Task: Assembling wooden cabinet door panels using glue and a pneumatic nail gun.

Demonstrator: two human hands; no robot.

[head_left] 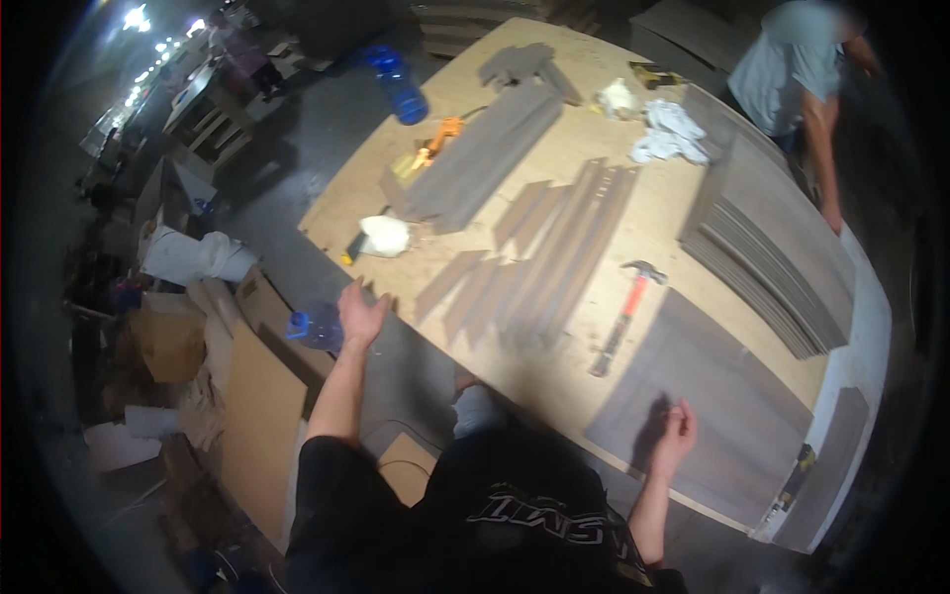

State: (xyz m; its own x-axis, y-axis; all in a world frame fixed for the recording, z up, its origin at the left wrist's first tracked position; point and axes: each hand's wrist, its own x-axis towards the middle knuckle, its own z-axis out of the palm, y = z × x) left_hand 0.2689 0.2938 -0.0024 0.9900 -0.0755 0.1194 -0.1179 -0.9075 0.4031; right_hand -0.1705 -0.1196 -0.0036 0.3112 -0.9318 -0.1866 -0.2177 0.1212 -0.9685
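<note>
From here, the left grip (362,315) hangs loosely spread, seemingly empty, beside the tabletop (653,233); the half-curled right grip (675,436), apparently empty, is over the grey panel (732,404) at the near corner; it looks stiff, best held by opposite edges

Hammer (622,322) between strips (572,243) and panel (722,386)

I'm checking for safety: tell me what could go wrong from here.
The claw hammer lies beside the flat grey panel near the right hand; knocked, it might scratch the surface. That panel's near side lies close to the edge of the table, so a bump could push it off. The co-worker's hand is close to the stacked panels; if they shifted, fingers might get pinched.
</note>
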